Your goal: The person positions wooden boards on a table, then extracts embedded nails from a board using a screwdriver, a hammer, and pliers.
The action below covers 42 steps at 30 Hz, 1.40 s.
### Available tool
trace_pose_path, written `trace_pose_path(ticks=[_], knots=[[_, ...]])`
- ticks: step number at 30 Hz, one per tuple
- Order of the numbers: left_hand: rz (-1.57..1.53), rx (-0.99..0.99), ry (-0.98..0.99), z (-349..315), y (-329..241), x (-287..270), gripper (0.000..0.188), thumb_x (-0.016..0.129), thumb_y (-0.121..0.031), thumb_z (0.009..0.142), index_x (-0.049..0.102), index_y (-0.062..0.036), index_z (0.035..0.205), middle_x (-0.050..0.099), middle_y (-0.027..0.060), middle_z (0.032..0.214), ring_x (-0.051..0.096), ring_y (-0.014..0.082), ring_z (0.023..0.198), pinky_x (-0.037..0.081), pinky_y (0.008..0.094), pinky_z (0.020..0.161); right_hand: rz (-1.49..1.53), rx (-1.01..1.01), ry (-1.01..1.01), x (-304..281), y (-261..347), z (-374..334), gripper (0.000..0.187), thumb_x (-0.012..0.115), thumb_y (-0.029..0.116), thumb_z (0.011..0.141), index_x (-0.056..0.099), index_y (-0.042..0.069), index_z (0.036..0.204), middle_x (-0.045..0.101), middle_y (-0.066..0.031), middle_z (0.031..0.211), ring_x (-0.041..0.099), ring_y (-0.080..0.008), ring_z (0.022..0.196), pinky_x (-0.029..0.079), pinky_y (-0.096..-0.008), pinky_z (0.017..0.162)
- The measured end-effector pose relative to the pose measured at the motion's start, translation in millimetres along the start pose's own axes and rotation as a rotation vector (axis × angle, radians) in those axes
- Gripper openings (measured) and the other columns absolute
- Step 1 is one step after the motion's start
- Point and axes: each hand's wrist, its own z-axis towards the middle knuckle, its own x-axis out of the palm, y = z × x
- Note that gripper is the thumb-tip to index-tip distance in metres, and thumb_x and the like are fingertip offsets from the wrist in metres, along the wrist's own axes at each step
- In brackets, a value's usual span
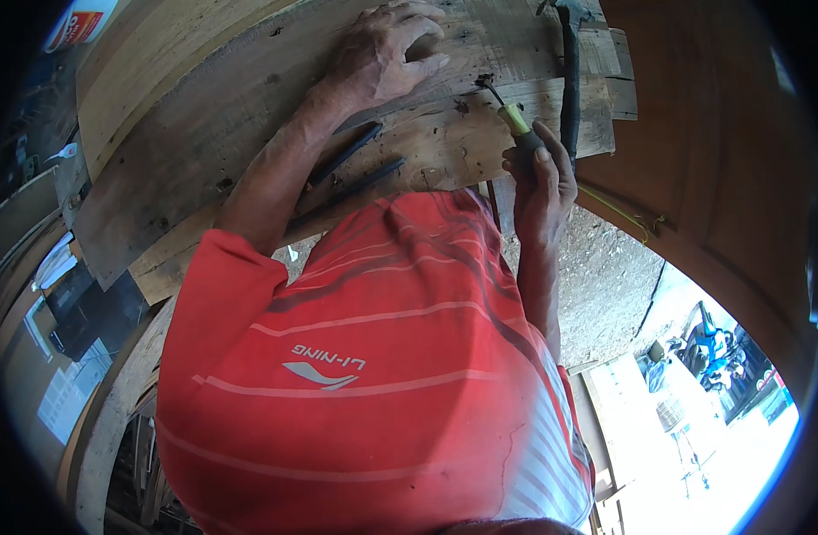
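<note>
In my right hand (549, 187) is a screwdriver (517, 119) with a yellow-green and dark handle, its fingers closed round the grip. The thin shaft points away and to the left, its end at a small dark spot on the worn wooden workbench (275, 98). My left hand (391, 53) rests farther back on the boards, thumb apart from the curved fingers, holding nothing that I can see. Below my left forearm lies a tool with two dark handles (360, 178), partly hidden by the arm; its head does not show. Right of the screwdriver lies a hammer (571, 89).
A brown wooden panel (694, 107) rises along the right side. A white and red container (79, 25) stands at the far left corner. Planks and papers (74, 388) are at the left. A yellow cord (618, 209) hangs beside the bench, and bright ground (676, 446) shows at lower right.
</note>
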Motion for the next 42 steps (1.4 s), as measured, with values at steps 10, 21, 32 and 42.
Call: trace_pose_path(ticks=[10, 21, 32, 42], knots=[[0.013, -0.008, 0.002, -2, 0, -1, 0.027, 0.08, -0.028, 0.088, 0.069, -0.0108, 0.107, 0.066, 0.0037, 0.136, 0.06, 0.0273, 0.129, 0.047, 0.0456, 0.107, -0.972, -0.257, 0.012, 12, 46, 0, 0.031, 0.065, 0.014, 0.102, 0.066, -0.002, 0.128, 0.074, -0.0152, 0.106, 0.073, -0.0192, 0.09, 0.058, -0.033, 0.077], [0.011, 0.007, -0.038, -4, 3, 0, 0.027, 0.081, -0.027, 0.087, 0.07, -0.0107, 0.104, 0.067, 0.0032, 0.134, 0.061, 0.0275, 0.128, 0.048, 0.045, 0.106, -0.978, -0.266, 0.044, 34, 59, 1, 0.028, 0.065, 0.011, 0.097, 0.068, -0.004, 0.121, 0.074, -0.0204, 0.105, 0.075, -0.0294, 0.09, 0.058, -0.037, 0.079], [0.042, 0.024, -0.002, 6, -9, 1, 0.025, 0.08, -0.026, 0.089, 0.071, -0.0118, 0.107, 0.068, 0.0037, 0.131, 0.062, 0.026, 0.126, 0.047, 0.0435, 0.104, -0.606, -0.054, 0.102, 3, 2, -5, 0.041, 0.065, 0.016, 0.102, 0.06, 0.0, 0.14, 0.072, -0.0121, 0.098, 0.071, -0.0154, 0.086, 0.057, -0.03, 0.079], [-0.388, -0.229, -0.157, -1, 2, -2, 0.017, 0.061, -0.015, 0.106, 0.071, -0.0064, 0.117, 0.073, 0.0085, 0.101, 0.068, 0.0138, 0.09, 0.055, 0.0303, 0.078, -0.859, -0.29, 0.105, 21, 41, 2, 0.04, 0.067, 0.008, 0.09, 0.067, -0.001, 0.129, 0.074, -0.0178, 0.105, 0.074, -0.0223, 0.091, 0.057, -0.0344, 0.084]])
